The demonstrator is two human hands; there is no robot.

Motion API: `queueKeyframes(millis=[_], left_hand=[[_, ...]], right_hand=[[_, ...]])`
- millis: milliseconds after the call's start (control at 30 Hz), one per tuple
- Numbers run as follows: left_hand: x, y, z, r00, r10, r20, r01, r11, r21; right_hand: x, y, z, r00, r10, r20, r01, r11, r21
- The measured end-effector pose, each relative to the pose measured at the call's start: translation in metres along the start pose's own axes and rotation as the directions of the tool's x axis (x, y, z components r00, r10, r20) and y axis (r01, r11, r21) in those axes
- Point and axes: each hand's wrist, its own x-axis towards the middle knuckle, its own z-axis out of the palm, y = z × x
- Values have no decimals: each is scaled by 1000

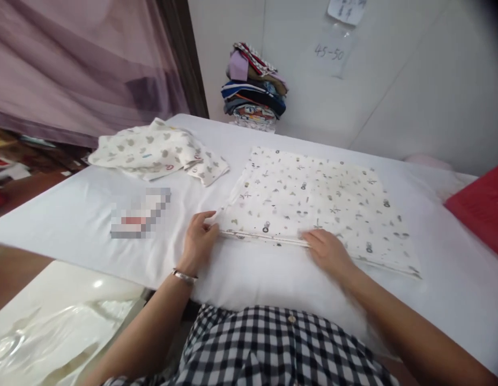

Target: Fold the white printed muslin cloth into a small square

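Note:
A white cloth (297, 187) with a small scattered print lies folded in layers on the white-covered table (249, 284). At its near left corner, my left hand (200, 238) has its thumb and fingers closed on the layered edge; a silver bracelet is on that wrist. My right hand (329, 252), slightly blurred, is closed on the near edge around its middle, the fingers curled over the layers. The cloth's right part lies flat, beyond my right hand. To the far left, a second white printed cloth (152, 150) lies crumpled, apart from both hands.
A pixelated object (140, 213) lies on the table left of my left hand. Folded clothes (254, 86) are stacked behind the table by the wall. A red item (482, 209) is at the right edge. Clear plastic (64, 332) lies at lower left; a mauve curtain (80, 64) hangs at upper left.

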Motion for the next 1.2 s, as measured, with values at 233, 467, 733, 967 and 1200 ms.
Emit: queueKeyframes(millis=[233,467,733,967,1200], left_hand=[[-2,6,1,994,104,-28,-97,979,180],[-7,22,-7,949,273,158,-312,739,597],[-22,58,19,624,656,425,-779,475,409],[-22,78,64,466,639,611,-874,437,210],[-10,79,69,582,564,586,-793,552,257]], right_hand=[[-84,65,-16,966,255,-51,-260,952,-162],[-116,82,-22,909,410,-73,-417,894,-167],[-110,86,-29,908,417,-50,-420,905,-64],[-94,78,-36,875,466,-131,-479,873,-95],[-86,23,-25,983,87,-159,-88,996,0]])
